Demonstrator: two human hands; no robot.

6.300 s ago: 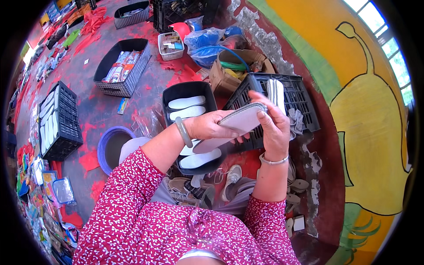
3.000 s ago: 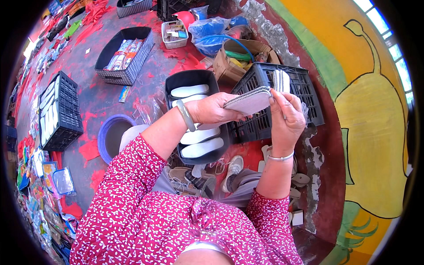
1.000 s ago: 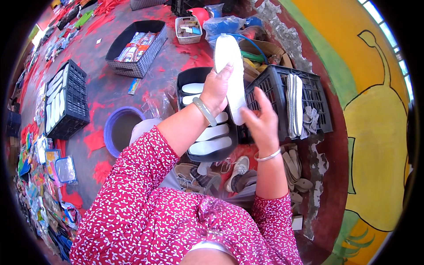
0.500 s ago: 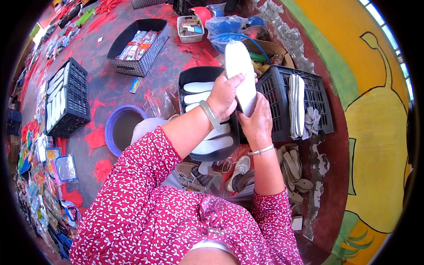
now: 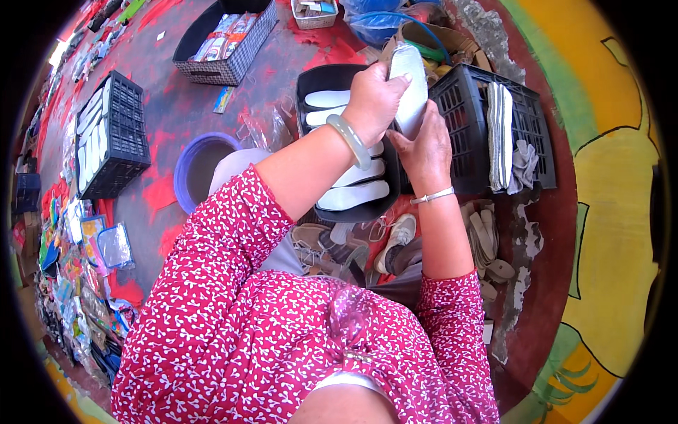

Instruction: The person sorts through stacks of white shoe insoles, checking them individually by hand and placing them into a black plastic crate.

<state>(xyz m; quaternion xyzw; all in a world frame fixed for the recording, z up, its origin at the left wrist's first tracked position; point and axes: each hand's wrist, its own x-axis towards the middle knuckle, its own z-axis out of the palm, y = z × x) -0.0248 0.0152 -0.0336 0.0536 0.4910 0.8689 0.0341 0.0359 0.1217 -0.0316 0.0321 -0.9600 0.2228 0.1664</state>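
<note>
A pale white insole (image 5: 411, 95), possibly a stack of several, stands tilted upward between my two hands. My left hand (image 5: 378, 97) grips its left edge, with the thumb laid across the face. My right hand (image 5: 428, 150) closes around the lower right edge, thumb at the bottom end. The fingers behind the insole are hidden. Below my hands is a black bin (image 5: 303, 90) with white insoles (image 5: 353, 196) lying in rows; my left forearm covers part of it.
To the right, a black crate (image 5: 455, 159) carries a bundle of insoles (image 5: 501, 138) and a grey cloth (image 5: 523, 166). A purple basin (image 5: 185, 177), another crate of insoles (image 5: 116, 159) and a checked box (image 5: 240, 67) are on the left. Shoes (image 5: 401, 240) lie below the bin.
The whole view has shifted, so the surroundings sit higher in the picture. The insole looks shorter now, its far end tipped away. Both hands keep their hold on it.
</note>
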